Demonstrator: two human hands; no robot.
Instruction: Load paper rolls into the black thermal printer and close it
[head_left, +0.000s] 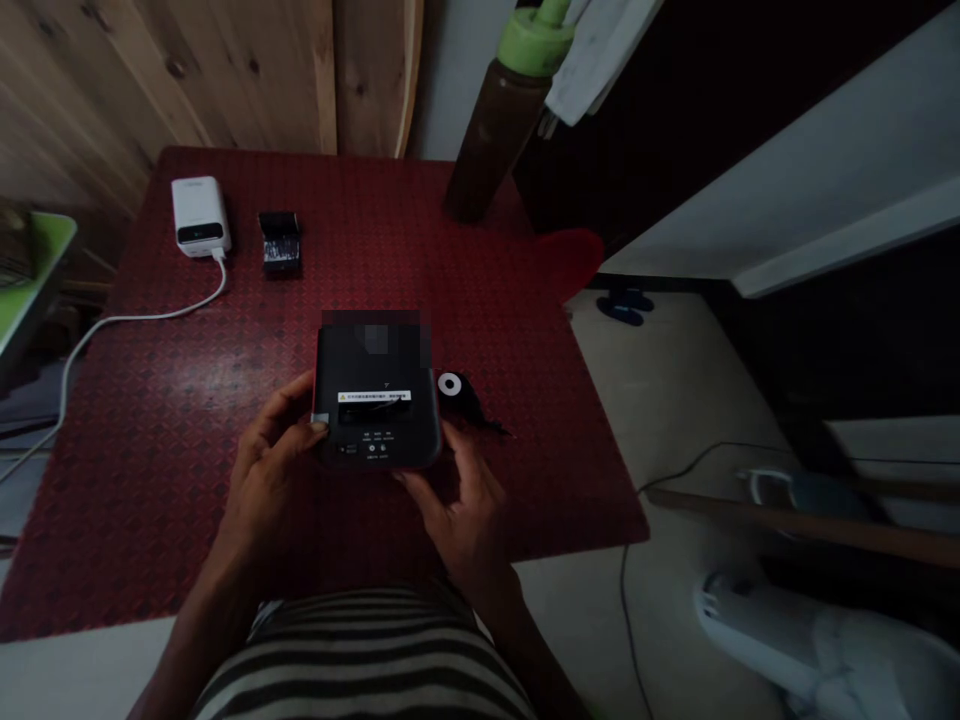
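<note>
A black square electronic device (375, 368) is gripped between my two hands above the red table, its upper part blurred out. A white warning strip, a dark slot and small white markings show on its face. My left hand (274, 450) closes on its left edge, the thumb over a small pale patch at the corner. My right hand (461, 490) holds the lower right corner, thumb along the near edge. Right beside the device lies a dark object with a white ring (450, 384), its thin tail pointing right; I cannot tell what it is.
On the red patterned table (360, 240) lie a white power bank (200, 215) with a plugged-in white cable (161, 314) and a small black object (280, 243). A tall brown bottle (499, 130) with a green cap stands at the back right. A dark cord (626, 600) crosses the floor.
</note>
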